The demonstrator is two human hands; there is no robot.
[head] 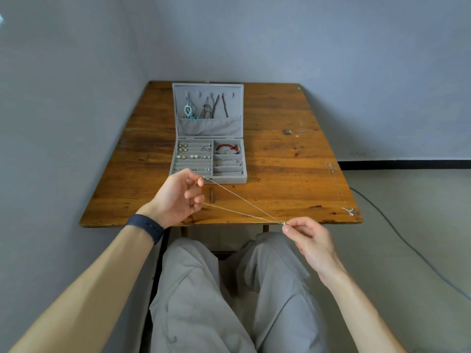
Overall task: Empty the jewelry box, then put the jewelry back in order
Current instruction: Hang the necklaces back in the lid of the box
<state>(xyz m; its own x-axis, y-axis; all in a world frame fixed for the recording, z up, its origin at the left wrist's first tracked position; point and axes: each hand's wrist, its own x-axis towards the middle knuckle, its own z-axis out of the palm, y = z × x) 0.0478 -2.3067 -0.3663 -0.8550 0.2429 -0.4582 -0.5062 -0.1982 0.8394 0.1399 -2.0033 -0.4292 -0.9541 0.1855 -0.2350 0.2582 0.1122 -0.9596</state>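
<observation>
A grey jewelry box [229, 180] stands open on the wooden table [293, 174], lid upright. Several necklaces and a blue pendant hang in the lid [207, 108]. Earrings and rings sit in the left rows [193, 156]; a red bracelet [227, 148] and a silver bangle [230, 161] lie in the right compartments. A thin silver chain necklace [242, 203] is stretched taut between my hands in front of the box. My left hand [178, 197] pinches one end near the box's front edge. My right hand [309, 240] pinches the pendant end past the table's near edge.
Another thin silver necklace with a small pendant [349, 210] lies along the table's right edge. A small brown stick-like piece [211, 194] lies just in front of the box. Grey walls close in at the left and back. A cable [397, 233] runs across the floor at right.
</observation>
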